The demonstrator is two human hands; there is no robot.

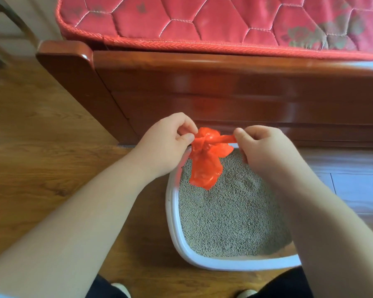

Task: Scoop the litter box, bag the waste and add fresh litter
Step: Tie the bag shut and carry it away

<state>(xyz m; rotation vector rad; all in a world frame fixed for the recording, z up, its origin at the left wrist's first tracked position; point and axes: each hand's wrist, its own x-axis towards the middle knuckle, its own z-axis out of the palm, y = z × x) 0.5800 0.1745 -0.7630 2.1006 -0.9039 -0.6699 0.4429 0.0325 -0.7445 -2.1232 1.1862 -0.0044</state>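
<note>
Left hand (pixel 168 143) and right hand (pixel 261 147) pinch orange bag (pixel 205 164), apparently knotting it. Position over litter box (pixel 171 211), twelve o'clock end, would catch spills.

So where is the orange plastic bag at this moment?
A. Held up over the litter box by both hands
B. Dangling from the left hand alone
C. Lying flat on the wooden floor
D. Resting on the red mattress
A. The left hand and right hand each pinch the orange bag, which hangs above the litter in the litter box.
</note>
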